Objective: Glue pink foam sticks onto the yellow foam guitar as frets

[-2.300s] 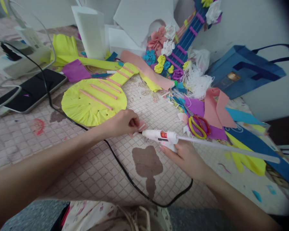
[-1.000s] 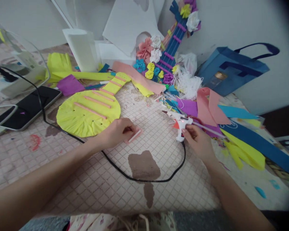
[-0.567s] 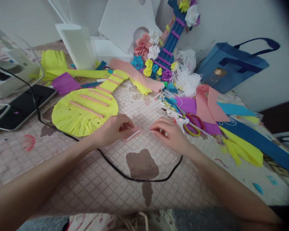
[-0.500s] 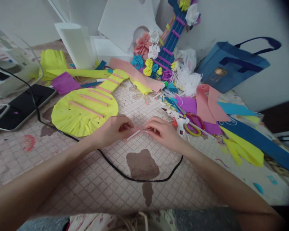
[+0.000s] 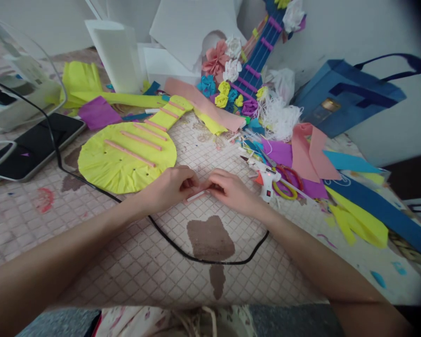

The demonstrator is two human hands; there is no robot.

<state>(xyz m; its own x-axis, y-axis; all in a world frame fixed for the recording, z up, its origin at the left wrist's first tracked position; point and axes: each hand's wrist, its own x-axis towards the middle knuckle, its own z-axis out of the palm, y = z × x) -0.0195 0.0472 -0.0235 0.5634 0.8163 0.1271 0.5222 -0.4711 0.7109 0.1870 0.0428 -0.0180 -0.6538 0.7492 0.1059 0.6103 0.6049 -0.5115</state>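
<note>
At the middle of the table, a short white stick lies along a small piece of pink paper. My left hand pinches the paper's left part with its fingertips. From the right, my right hand closes its fingertips on the other end, close to the left ones. The fingers hide much of the paper. Behind my left hand rests a yellow, paper-covered round shape with a neck and several pink sticks across it. A white glue gun lies right of my right hand.
Scissors and coloured paper scraps lie at the right, before a blue bag. A decorated blue guitar shape leans at the back. A black cable loops across the front; a phone is at left.
My hands have moved closer together over the pink paper, covering more of it and of the white stick. The whole view has shifted slightly.
</note>
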